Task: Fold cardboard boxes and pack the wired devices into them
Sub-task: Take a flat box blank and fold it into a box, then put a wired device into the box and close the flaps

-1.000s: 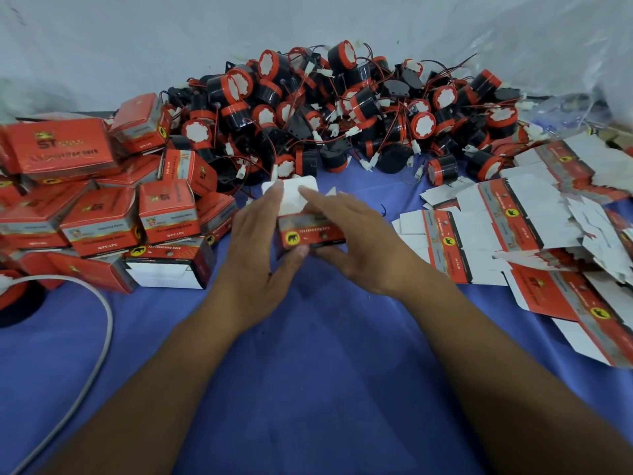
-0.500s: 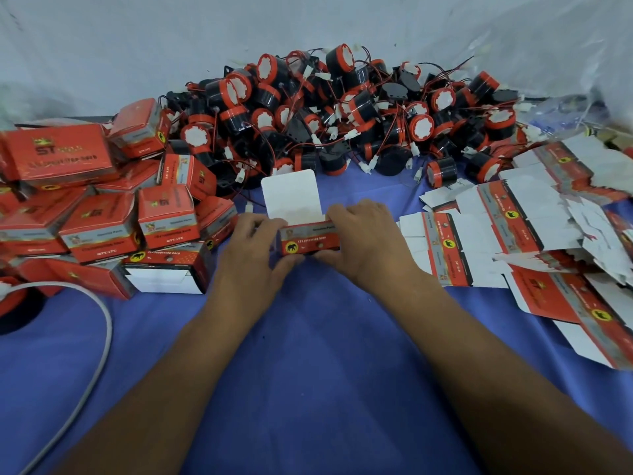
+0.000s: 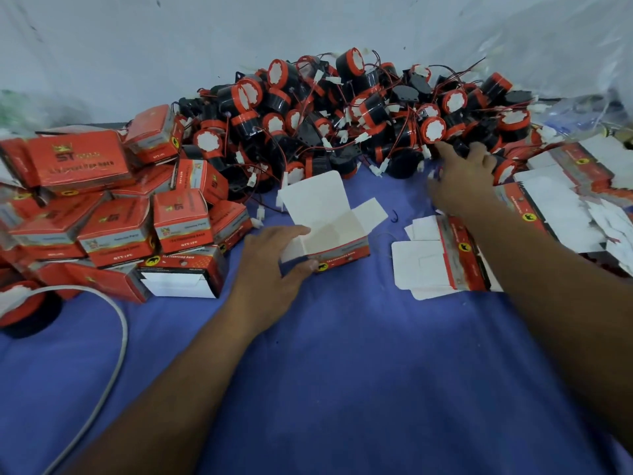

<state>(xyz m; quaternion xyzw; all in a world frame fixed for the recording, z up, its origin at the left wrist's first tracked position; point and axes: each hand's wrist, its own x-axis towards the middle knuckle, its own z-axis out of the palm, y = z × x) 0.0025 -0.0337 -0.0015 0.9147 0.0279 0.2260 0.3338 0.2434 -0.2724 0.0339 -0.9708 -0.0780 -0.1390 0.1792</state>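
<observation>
A small red cardboard box (image 3: 342, 250) stands on the blue cloth in the middle, its white lid and side flaps up and its inside empty. My left hand (image 3: 274, 265) grips the box's left end. My right hand (image 3: 462, 180) is stretched out to the near edge of the pile of black and red wired devices (image 3: 359, 114), fingers spread and touching the devices; I cannot see anything held in it.
Several closed red boxes (image 3: 116, 214) are stacked at the left. Flat unfolded box blanks (image 3: 445, 258) lie at the right, with more further right. A grey cable (image 3: 113, 365) curves across the cloth at the lower left. A white sheet hangs behind.
My right hand left the box and reached up and right to the device pile. The left hand stayed on the box, whose lid and flaps now stand open.
</observation>
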